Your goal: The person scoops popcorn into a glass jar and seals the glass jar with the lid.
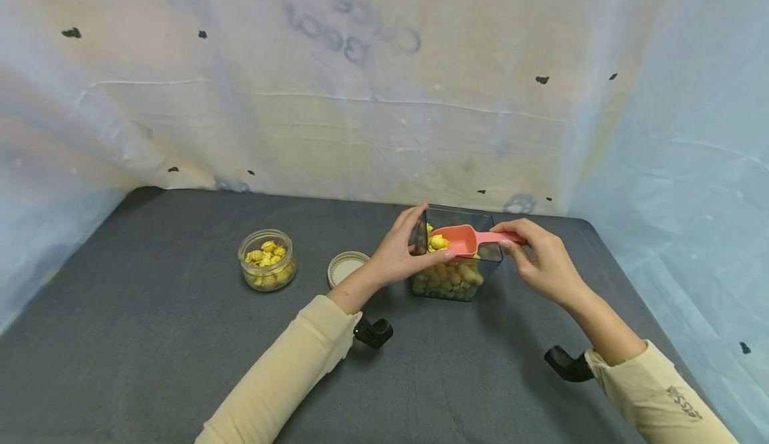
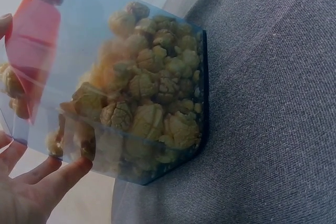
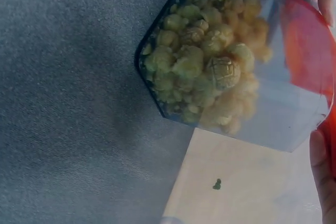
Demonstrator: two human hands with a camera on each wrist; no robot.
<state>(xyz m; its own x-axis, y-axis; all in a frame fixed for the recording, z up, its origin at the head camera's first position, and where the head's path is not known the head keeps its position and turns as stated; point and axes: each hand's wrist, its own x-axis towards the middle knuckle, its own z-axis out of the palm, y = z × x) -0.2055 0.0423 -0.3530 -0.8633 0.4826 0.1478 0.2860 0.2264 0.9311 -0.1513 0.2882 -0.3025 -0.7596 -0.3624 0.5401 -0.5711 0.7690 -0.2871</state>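
Right grip pinches the scoop in the bin, near the desk's far edge; left grip clamps the bin; popcorn part-fills the jar, lid off!

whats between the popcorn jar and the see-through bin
In the head view, a round pale lid lies between the jar and the bin, partly hidden by the left wrist. The left hand also comes between, holding the bin.

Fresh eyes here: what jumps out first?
The coral-pink scoop, pinched in the right hand at the mouth of a see-through tub. Then the popcorn inside that tub, which the left hand holds at its left side. Farther left, an open glass jar shows bright yellow popcorn.
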